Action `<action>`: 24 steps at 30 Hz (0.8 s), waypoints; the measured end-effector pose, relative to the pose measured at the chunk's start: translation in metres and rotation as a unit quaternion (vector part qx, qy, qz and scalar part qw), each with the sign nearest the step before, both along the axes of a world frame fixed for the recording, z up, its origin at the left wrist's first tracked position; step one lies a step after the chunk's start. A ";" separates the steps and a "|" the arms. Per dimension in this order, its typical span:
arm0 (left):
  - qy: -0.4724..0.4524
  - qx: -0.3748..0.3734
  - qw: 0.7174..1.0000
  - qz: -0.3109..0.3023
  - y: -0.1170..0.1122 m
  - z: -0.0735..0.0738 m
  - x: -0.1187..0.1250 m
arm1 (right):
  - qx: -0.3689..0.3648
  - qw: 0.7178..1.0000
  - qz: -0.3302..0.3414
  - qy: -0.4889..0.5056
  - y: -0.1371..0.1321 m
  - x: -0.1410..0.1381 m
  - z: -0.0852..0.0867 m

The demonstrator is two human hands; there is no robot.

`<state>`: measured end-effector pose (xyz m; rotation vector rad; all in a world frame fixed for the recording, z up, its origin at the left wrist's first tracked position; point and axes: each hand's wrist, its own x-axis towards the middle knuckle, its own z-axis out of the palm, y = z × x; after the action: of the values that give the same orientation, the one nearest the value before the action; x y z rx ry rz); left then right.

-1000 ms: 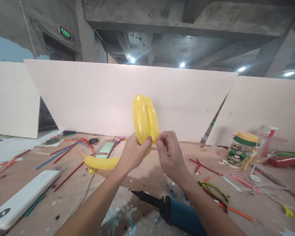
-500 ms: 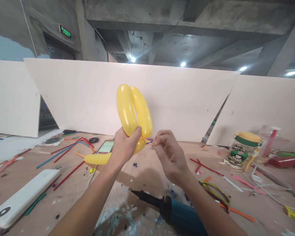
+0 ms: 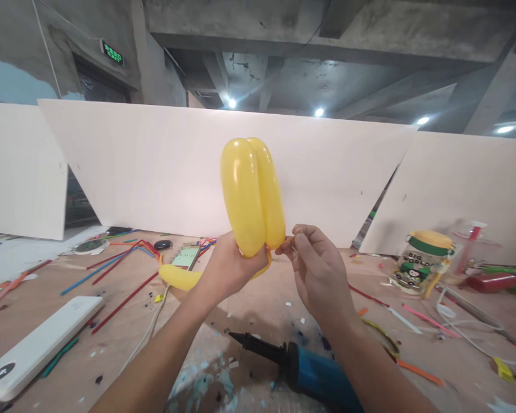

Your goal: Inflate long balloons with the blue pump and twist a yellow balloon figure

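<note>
A yellow twisting balloon, bent into two fat loops side by side, stands upright above my left hand. That hand is closed around the base of the loops. From under it the balloon's tail runs out to the left, low over the table, and ends in a thin uninflated tip. At the right of the base, my right hand is closed in a pinch on the balloon's thin knotted end, partly hidden by the fingers. Below both hands lies a blue balloon pump with a black nozzle.
Uninflated balloons in several colours lie about the table. A phone sits behind the balloon's tail, a white power bank at left. Scissors lie beside my right forearm; a jar stands at right. White panels close off the back.
The balloon loops have turned and moved right and slightly up, the near loop now covering more of the other. My right hand has moved right, still pinching the thin end.
</note>
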<state>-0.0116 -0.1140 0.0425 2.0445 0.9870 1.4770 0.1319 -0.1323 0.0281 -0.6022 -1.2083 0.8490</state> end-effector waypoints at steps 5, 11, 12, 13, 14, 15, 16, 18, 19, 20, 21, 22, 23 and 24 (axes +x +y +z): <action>-0.052 -0.020 0.998 0.043 0.003 0.004 -0.004 | 0.051 0.998 0.015 -0.043 -0.004 -0.003 -0.001; -0.090 0.000 0.996 0.002 -0.009 0.011 -0.011 | 0.031 0.990 0.109 -0.079 0.007 -0.011 -0.012; -0.083 -0.004 0.996 -0.030 -0.011 0.011 -0.011 | 0.010 0.989 0.123 -0.077 0.010 -0.012 -0.014; -0.077 -0.011 0.995 -0.066 -0.013 0.011 -0.010 | -0.007 0.988 0.133 -0.077 0.013 -0.012 -0.016; -0.072 -0.019 0.992 -0.100 -0.015 0.010 -0.010 | -0.016 0.987 0.137 -0.079 0.015 -0.012 -0.018; -0.068 -0.028 0.989 -0.129 -0.015 0.010 -0.010 | -0.019 0.987 0.135 -0.081 0.017 -0.012 -0.019; -0.067 -0.036 0.986 -0.150 -0.015 0.009 -0.010 | -0.022 0.987 0.133 -0.083 0.018 -0.011 -0.019; -0.065 -0.054 0.980 -0.182 -0.011 0.006 -0.010 | -0.030 0.988 0.130 -0.080 0.020 -0.009 -0.019; -0.071 -0.060 0.977 -0.191 -0.009 0.005 -0.009 | -0.038 0.988 0.130 -0.074 0.021 -0.008 -0.018; -0.085 -0.064 0.976 -0.192 -0.007 0.003 -0.009 | -0.048 0.988 0.132 -0.064 0.021 -0.006 -0.016; -0.102 -0.068 0.974 -0.192 -0.005 0.002 -0.008 | -0.059 0.988 0.135 -0.050 0.021 -0.006 -0.015; -0.117 -0.071 0.971 -0.193 -0.003 0.001 -0.008 | -0.069 0.987 0.141 -0.035 0.020 -0.005 -0.014; -0.130 -0.075 0.969 -0.199 -0.002 -0.001 -0.008 | -0.079 0.985 0.151 -0.026 0.020 -0.005 -0.013; -0.137 -0.080 0.965 -0.209 -0.002 -0.001 -0.008 | -0.089 0.982 0.163 -0.021 0.020 -0.004 -0.011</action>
<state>-0.0193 -0.1161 0.0410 1.7381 0.5057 1.3538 0.1275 -0.1127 0.0167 -0.5754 -1.2983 1.2347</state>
